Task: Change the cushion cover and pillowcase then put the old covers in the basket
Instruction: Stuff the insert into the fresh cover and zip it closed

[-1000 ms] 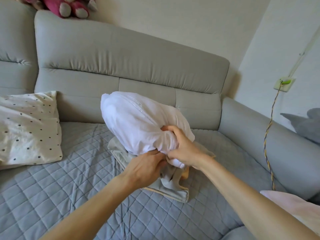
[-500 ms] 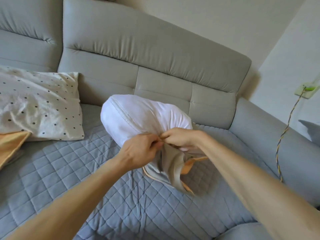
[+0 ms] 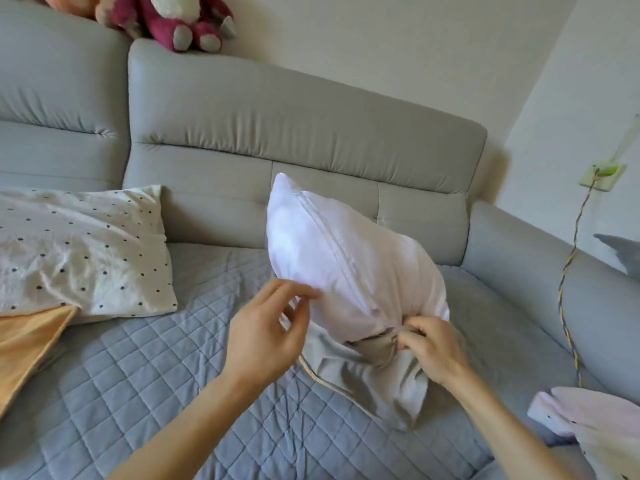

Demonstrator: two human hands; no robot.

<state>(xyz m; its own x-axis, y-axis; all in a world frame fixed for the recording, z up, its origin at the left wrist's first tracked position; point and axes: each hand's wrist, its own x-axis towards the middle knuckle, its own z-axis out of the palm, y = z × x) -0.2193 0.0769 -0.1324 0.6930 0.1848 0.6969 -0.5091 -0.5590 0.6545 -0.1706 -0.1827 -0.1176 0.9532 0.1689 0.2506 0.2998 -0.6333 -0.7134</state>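
White cushion (image 3: 346, 265) stands on the sofa (image 3: 138, 375), grey cover (image 3: 360, 375) bunched under its lower end. Right hand (image 3: 433, 348) pinches the cover's gathered edge. Left hand (image 3: 263, 337) has fingers loosely apart, tips at the cushion's side. Apparently the cover-fitting step; next, the left must grip the cover's near edge and draw it upward.

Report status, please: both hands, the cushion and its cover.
Left hand loose beside white cushion insert, holding nothing. Right hand pinches grey cover, bunched round insert's lower end. Dotted pillow lies apart, left.

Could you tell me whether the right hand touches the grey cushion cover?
Touching: the head view shows the right hand pinching the bunched grey cushion cover.
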